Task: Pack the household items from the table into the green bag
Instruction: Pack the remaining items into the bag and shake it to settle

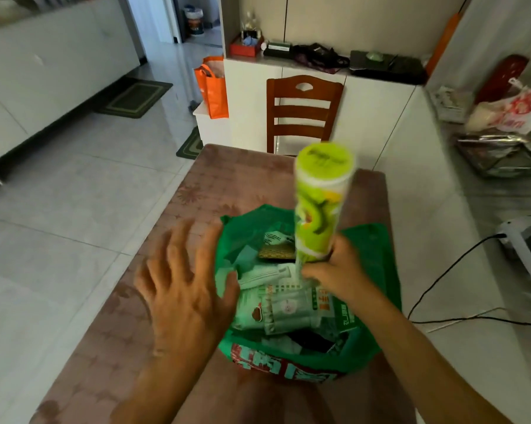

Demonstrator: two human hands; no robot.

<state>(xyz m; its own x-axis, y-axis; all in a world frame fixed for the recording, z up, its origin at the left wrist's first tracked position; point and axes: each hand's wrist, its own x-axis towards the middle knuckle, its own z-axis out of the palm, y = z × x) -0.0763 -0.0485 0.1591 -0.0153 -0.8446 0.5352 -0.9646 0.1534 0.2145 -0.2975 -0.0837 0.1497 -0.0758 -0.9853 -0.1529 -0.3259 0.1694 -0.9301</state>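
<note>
From the head camera, a soft green bag (377, 264) of thin, crinkled fabric sits open on the tabletop (227, 179), its near face printed in red and white. Inside lie flat packets (276, 304) with pale green and white glossy wrappers, and a small dark packet with a gold mesh pattern (276, 250) further in.

The right hand (334, 270) has its fingers closed around the lower end of a tall round tube (319, 203), holding it nearly upright over the bag's mouth. The tube is smooth and cylindrical, lime green and white with a green lid, blurred in the picture. The left hand (181, 280) is flat and spread, fingers open and holding nothing, with the thumb side against the bag's left rim.

The tabletop is a long rectangle covered in a brownish-pink sheet with a faint flower pattern. Beyond its far end stands a wooden chair (302, 111) with a slatted back, against white cabinets (255, 81). An orange bag (213, 90) rests on a low ledge beside them. The floor (74, 209) is pale glossy tile, with a dark mat (134, 99) near a white sofa. A black cable (460, 270) trails across the white surface on the right.
</note>
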